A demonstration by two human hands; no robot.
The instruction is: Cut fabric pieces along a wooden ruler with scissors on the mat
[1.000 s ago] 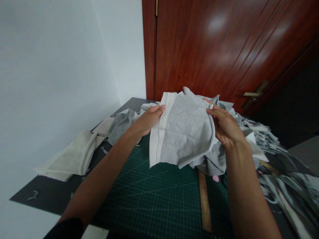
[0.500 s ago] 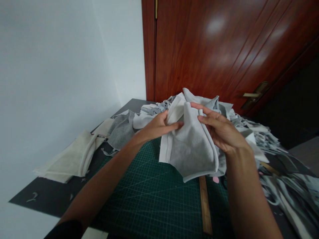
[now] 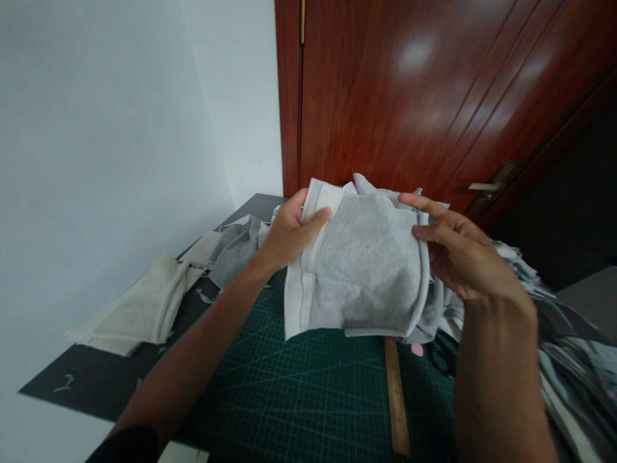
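A light grey fabric piece (image 3: pixel 371 257) with a white band along its left edge is held up, spread between both hands above the green cutting mat (image 3: pixel 299 392). My left hand (image 3: pixel 294 231) pinches the white band, thumb in front and fingers behind. At the right edge, my right hand (image 3: pixel 453 244) grips the fabric's seamed border between thumb and fingers, its index finger stretched along the top. Behind the held piece, more grey fabric shows in part.
Cream fabric (image 3: pixel 139 305) and a darker grey piece (image 3: pixel 236 251) lie at the left. A wooden ruler (image 3: pixel 396 399) rests on the mat, near a pink piece (image 3: pixel 417 350) and dark scissors (image 3: pixel 442 360). Fabric strips (image 3: pixel 563 386) pile up at the right, before a door (image 3: pixel 414 96).
The hands have moved apart and the fabric is spread flatter, its white band now facing the camera at the left. My left hand has shifted left onto that band; my right hand has moved right.
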